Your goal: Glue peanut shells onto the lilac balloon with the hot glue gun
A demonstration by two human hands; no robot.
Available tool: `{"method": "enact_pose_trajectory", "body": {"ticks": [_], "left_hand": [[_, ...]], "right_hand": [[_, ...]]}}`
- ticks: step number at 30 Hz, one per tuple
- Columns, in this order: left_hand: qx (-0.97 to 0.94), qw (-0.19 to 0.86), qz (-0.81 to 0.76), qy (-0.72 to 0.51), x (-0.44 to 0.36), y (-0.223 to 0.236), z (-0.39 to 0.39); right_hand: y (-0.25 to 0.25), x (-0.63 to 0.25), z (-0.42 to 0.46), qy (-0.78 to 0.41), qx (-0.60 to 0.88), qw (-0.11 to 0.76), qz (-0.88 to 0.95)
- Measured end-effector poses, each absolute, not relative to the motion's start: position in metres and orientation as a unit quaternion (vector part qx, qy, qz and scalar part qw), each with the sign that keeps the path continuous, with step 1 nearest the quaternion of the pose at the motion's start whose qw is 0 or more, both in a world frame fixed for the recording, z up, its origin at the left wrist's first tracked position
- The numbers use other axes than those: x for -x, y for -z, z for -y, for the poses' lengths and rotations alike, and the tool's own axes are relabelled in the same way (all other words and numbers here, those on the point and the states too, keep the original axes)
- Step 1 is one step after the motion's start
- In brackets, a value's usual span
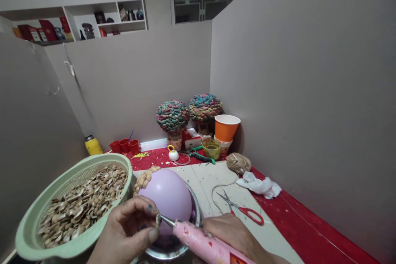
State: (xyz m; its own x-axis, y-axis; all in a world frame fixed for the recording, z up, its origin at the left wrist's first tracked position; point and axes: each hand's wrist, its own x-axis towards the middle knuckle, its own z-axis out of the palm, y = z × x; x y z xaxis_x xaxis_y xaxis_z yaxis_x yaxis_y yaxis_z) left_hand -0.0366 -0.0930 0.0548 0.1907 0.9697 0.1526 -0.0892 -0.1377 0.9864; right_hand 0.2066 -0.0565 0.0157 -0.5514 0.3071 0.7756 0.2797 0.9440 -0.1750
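My left hand [133, 225] pinches a small peanut shell [158, 219] between thumb and finger. Wrapped around a pink hot glue gun [204, 239], my right hand [232, 233] holds its metal nozzle right at that shell. Behind both hands a lilac balloon [168, 194] rests in a shiny metal bowl [167, 252]. A patch of peanut shells [145, 179] covers the balloon's upper left side. To the left stands a pale green basket [23, 231] filled with loose peanut shells [86, 206].
Red-handled scissors [241, 208], a twine ball [238, 163] and a crumpled white tissue [260, 184] lie right. At the back are two colourful shell trees [173, 116], an orange paper cup [227, 128], green-handled pliers [202, 157], red cups [124, 145] and a yellow bottle [93, 146].
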Motion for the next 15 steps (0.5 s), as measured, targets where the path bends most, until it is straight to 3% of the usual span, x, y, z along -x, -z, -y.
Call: {"method": "enact_pose_trajectory", "body": {"ticks": [15], "left_hand": [[-0.479, 0.593, -0.402, -0.508, 0.035, -0.053, 0.093]], "right_hand": [[-0.012, -0.201, 0.063, 0.012, 0.195, 0.400, 0.896]]}}
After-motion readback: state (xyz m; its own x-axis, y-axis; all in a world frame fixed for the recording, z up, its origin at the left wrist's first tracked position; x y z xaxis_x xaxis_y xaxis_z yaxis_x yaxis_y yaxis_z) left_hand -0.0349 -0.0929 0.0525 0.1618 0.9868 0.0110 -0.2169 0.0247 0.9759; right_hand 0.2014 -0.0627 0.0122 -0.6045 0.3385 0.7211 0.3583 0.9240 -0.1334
